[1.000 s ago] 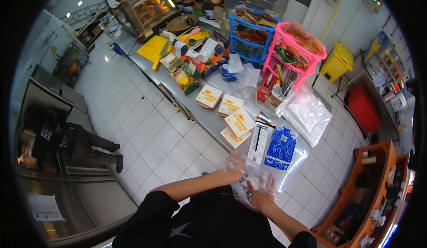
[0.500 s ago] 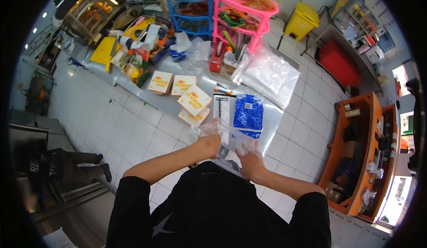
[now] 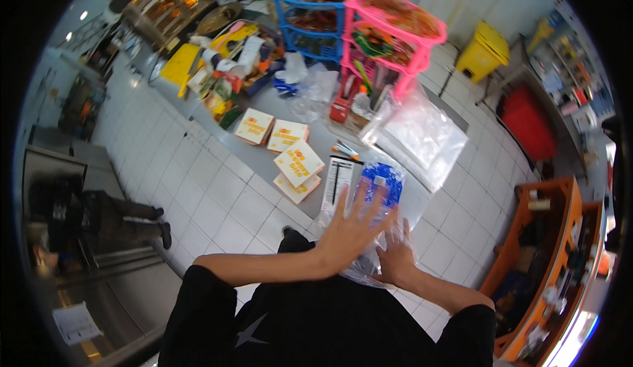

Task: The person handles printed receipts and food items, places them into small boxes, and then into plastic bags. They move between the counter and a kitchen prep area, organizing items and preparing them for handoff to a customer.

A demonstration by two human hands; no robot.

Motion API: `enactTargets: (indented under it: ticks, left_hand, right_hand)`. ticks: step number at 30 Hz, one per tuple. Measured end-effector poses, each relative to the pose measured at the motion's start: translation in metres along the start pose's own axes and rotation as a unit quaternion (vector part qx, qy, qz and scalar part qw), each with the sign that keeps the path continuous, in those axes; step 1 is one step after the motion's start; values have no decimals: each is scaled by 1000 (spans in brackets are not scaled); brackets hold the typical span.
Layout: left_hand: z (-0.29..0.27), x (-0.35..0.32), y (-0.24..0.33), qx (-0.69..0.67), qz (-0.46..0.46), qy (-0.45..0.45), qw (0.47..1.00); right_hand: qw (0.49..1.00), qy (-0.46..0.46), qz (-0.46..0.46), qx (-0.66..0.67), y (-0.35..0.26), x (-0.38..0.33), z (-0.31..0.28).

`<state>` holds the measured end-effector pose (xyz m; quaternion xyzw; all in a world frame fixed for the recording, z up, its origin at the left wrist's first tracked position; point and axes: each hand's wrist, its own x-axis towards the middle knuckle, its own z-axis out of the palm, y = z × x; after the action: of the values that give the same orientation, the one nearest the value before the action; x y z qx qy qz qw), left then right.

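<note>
Plastic bag (image 3: 366,269): clear, crumpled, at the near edge of the worktop (image 3: 418,201), between the two hands. Left hand (image 3: 348,234): fingers spread, in front of the lower part of a blue packet (image 3: 385,177); contact cannot be told. Right hand (image 3: 397,263): fingers apart, clear film about them; cannot tell whether they pinch it. Paper slip (image 3: 338,186) lies left of packet; small boxes (image 3: 300,163) farther left.

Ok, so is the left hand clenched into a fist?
No, the left hand is spread wide open, partly overlapping the blue packet in the picture.
</note>
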<state>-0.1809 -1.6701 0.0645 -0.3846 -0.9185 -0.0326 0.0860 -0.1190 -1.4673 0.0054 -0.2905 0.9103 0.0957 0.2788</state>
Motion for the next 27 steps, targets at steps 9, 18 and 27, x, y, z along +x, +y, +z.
enactTargets:
  ticks: [9, 18, 27]
  left_hand:
    - [111, -19, -53, -272, -287, -259, 881]
    - [154, -39, -49, -399, -219, -196, 869]
    - [169, -67, -76, -579, -292, -179, 741]
  right_hand:
    - [933, -82, -167, 309, 61, 63, -123]
    - [970, 98, 120, 190, -93, 297, -129]
    - [905, 170, -4, 391, 15, 184, -130]
